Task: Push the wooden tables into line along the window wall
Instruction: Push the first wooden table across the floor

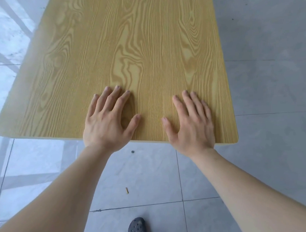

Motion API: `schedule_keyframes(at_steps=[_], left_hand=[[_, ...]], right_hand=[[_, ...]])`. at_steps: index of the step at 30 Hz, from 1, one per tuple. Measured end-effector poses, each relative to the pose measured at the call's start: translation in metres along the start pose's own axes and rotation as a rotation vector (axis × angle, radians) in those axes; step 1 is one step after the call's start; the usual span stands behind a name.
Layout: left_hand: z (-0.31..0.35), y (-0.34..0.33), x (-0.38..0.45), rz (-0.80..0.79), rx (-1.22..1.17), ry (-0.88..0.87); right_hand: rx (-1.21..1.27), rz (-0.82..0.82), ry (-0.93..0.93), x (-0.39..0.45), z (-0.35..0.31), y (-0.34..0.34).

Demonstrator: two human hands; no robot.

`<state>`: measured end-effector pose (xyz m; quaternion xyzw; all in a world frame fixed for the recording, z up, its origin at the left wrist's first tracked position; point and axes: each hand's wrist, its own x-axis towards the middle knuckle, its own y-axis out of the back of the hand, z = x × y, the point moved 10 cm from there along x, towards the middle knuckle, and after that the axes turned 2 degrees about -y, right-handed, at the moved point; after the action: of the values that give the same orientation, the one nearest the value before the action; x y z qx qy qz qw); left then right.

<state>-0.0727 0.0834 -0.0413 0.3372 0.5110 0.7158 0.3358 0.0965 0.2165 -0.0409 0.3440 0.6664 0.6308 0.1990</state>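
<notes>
**Item: wooden bench, both palms on its near end**

Position: bench [126,54] stands on a grey tiled floor [273,89], its near short edge just ahead of the person and its length running away from them. The window wall and any other benches are out of view; bright window-frame reflections lie on the tiles to the left.

Hands: left hand [107,126] and right hand [191,126] rest flat on the top, beside each other near the edge, right of centre. Fingers [117,100] spread open, gripping nothing; heels of the palms overhang the edge.

Handling (judged): stiff board with a smooth wood-grain laminate, likely slippery under flat palms. Probably moderately heavy, with legs that may drag on tile. A firmer hold would be the near edge or the corners. Pushing off-centre may swing it.

Containers: none seen.

Other: small brass-coloured piece [126,190] and a dark shoe [136,231] on the floor.
</notes>
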Motion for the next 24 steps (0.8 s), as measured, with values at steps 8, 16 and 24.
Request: schedule_keyframes(at_steps=[8,16,24], left_hand=[[0.0,0.001,0.007,0.043,-0.011,0.004],[0.003,-0.009,0.047,0.052,-0.003,0.023],[-0.003,-0.015,0.091,0.061,0.009,0.032]], right_hand=[[0.013,0.019,0.013,0.009,0.003,-0.001],[0.017,0.019,0.036,0.054,0.018,-0.01],[0.016,0.012,0.043,0.1,0.023,-0.019]])
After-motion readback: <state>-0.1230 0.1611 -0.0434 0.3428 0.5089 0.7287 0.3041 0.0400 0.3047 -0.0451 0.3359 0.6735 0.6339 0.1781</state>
